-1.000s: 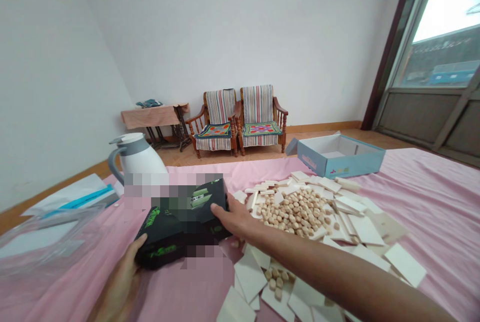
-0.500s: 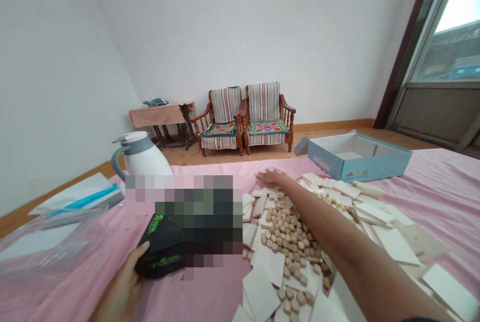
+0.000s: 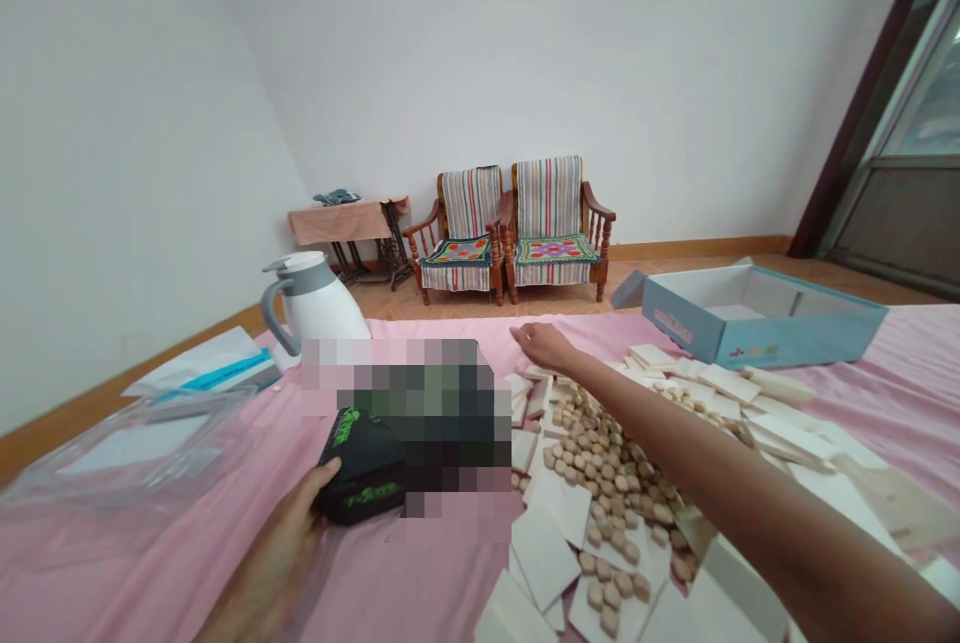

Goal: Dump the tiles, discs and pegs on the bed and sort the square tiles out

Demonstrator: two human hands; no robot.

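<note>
Right hand [image 3: 546, 349] moved off the green-lettered black box [image 3: 369, 461] to mid-frame, its grip hard to tell, left hand [image 3: 301, 513] gripping the box's left end, pixelation hiding much of the rest

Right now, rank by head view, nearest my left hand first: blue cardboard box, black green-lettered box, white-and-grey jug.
1. Black green-lettered box: gripped by left hand.
2. White-and-grey jug: behind it.
3. Blue cardboard box: far right.

Black box [image 3: 367, 468], 7 o'clock: right portion pixelated. Left hand [image 3: 304, 503]: fingers under box hidden. Right hand [image 3: 544, 345], just 4 o'clock of centre: whether holding anything, cannot tell. Door [image 3: 900, 223], 3 o'clock, and tiles [image 3: 544, 563], 6 o'clock: cut by picture edges.
</note>
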